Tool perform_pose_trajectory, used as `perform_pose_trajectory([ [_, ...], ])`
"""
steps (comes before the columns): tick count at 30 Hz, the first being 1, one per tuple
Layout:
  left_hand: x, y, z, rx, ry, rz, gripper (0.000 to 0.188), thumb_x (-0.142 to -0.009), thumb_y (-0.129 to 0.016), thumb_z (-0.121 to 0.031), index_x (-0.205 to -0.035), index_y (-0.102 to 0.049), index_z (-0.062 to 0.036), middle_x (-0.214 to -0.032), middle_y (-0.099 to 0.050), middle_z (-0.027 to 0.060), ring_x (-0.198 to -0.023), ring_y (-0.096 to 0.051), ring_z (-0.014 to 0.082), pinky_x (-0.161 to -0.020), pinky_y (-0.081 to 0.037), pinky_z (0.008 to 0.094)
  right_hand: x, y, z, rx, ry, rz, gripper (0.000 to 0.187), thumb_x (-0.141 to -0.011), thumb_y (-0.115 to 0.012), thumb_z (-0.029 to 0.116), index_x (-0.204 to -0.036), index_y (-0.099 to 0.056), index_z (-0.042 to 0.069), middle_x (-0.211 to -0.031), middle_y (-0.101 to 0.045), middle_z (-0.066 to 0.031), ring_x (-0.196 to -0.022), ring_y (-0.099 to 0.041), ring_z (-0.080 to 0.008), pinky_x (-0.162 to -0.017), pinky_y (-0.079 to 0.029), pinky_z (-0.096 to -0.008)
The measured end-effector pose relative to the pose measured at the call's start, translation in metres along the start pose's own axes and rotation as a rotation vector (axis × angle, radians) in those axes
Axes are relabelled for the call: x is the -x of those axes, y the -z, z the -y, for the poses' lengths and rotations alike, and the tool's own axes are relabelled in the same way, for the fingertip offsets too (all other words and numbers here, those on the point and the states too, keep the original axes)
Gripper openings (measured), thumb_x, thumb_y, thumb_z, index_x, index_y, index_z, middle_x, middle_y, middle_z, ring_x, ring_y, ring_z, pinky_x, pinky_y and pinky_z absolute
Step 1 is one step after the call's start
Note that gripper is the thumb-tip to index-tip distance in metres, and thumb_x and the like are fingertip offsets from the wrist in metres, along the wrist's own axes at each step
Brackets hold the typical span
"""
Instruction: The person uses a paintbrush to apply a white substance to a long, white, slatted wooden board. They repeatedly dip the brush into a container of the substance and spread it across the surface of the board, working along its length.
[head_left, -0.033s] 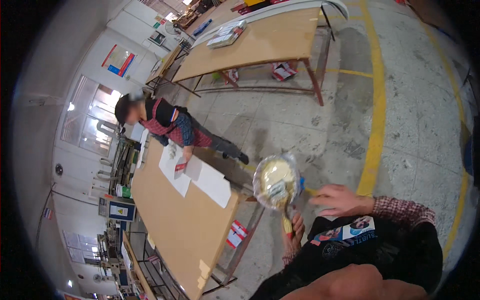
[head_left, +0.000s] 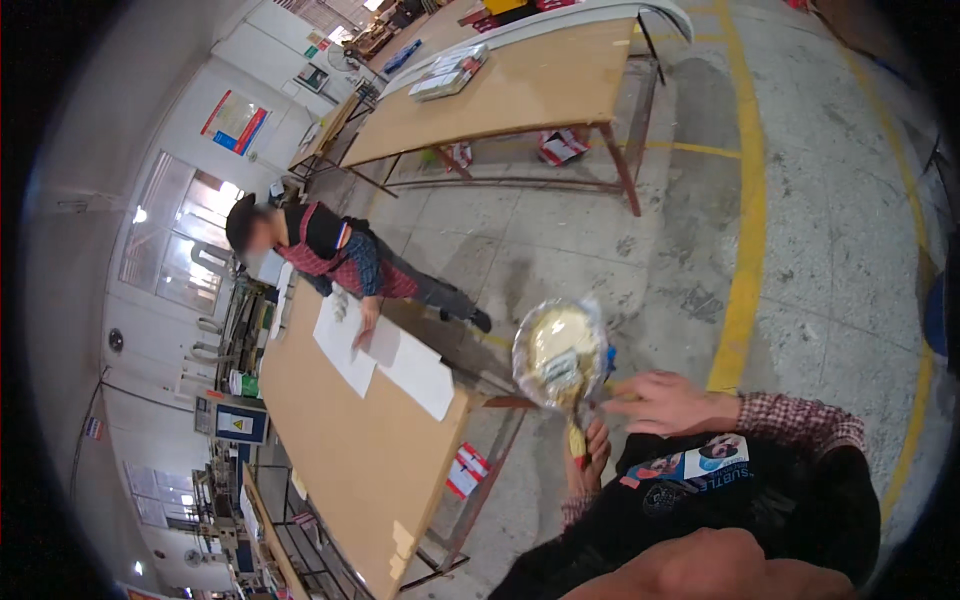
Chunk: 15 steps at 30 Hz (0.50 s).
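A round, open container lined with shiny, crinkled clear plastic (head_left: 602, 340) has its mouth facing up, with a glossy cream-coloured substance (head_left: 558, 332) inside; a brush-like tool with a yellowish shaft, red toward its end (head_left: 576, 432), crosses the near rim, its pale rectangular end inside

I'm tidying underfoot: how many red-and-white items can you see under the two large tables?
3: one red-and-white item under the near table; a second and, right of it, a third under the far table. More may be hidden.

Left: yellow triangle warning sign (head_left: 237, 424) on a cabinet (head_left: 262, 429); near right: blue lettering (head_left: 709, 483) on a black top (head_left: 810, 500); far poster (head_left: 234, 122) unreadable.
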<state>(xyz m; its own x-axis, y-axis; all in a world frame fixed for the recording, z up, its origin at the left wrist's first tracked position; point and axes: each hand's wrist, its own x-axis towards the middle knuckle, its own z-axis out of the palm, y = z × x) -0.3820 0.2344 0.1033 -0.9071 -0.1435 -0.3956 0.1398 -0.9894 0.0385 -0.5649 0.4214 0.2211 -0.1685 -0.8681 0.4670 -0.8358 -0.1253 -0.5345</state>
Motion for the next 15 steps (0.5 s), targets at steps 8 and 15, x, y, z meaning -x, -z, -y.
perform_pose_trajectory([
  [8,-0.238,-0.059,0.156,-0.391,0.418,-0.053,0.044,-0.099,-0.044,-0.053,-0.113,-0.055,-0.0131,-0.094,-0.063,0.0020,-0.068,-0.061,0.0125,-0.053,-0.052,0.0244,0.060,0.129,-0.146,0.351,-0.233,0.235,0.050,-0.075,-0.068,0.020,-0.122,-0.059,0.005,-0.124,-0.056,-0.0090,-0.101,-0.057,-0.0244,-0.086,-0.048,-0.0357],
  [15,-0.437,-0.147,0.294,-0.771,0.403,0.145,0.037,-0.100,-0.049,-0.042,-0.120,-0.053,-0.0117,-0.106,-0.062,0.0014,-0.088,-0.064,0.0135,-0.072,-0.057,0.0278,0.109,0.275,-0.322,0.515,-0.253,0.163,0.038,-0.070,-0.070,0.019,-0.105,-0.060,0.005,-0.098,-0.056,-0.0090,-0.100,-0.056,-0.0266,-0.084,-0.049,-0.0383],
])
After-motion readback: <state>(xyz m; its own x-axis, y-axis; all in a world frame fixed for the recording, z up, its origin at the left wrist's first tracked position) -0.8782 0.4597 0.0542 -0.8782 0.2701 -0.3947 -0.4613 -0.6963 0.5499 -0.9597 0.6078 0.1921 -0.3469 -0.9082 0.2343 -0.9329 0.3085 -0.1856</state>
